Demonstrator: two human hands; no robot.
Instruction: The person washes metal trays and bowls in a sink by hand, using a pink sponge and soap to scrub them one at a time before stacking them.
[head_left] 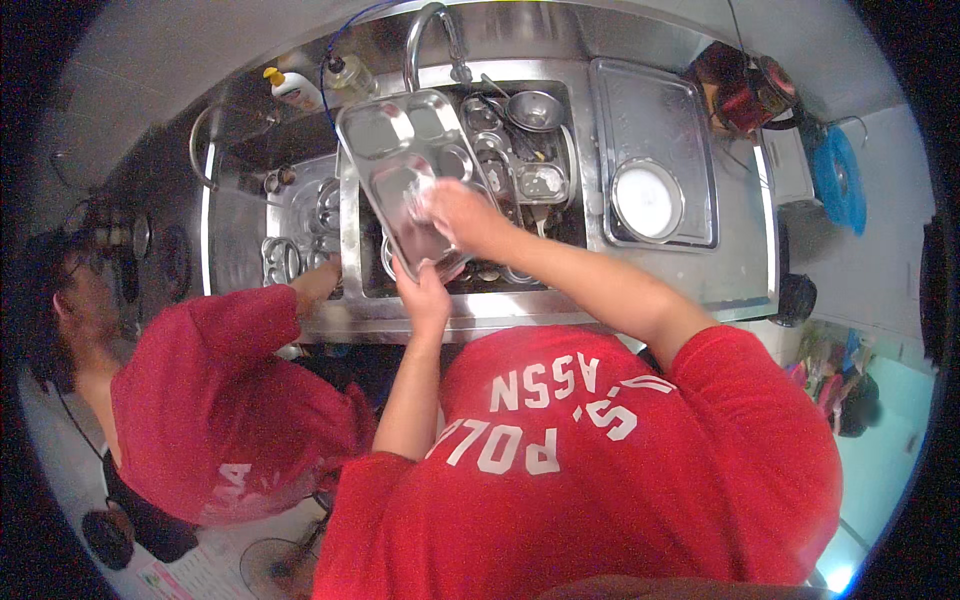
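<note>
A metal compartment tray (403,185) is held tilted over the sink, its hollows facing up. My left hand (428,292) grips its lower edge, fingers wrapped under and thumb on top. Against its inner surface my right hand (465,218), slightly blurred, presses a small whitish wad (420,197); whether that is a sponge, a cloth or suds I cannot make out. Beneath and beside the tray, the sink (575,250) contains more metal trays (540,182), a metal bowl (535,111) and other dishes, partly hidden by my arm and the tray.
A faucet (413,50) arches behind the sink. At right, a white-filled round container (646,200) stands on a clear rectangular tray (655,90). Two pump bottles (292,88) stand at the back left. Close on my left, a person in red (230,400) reaches into another basin (240,255) holding metal dishes.
</note>
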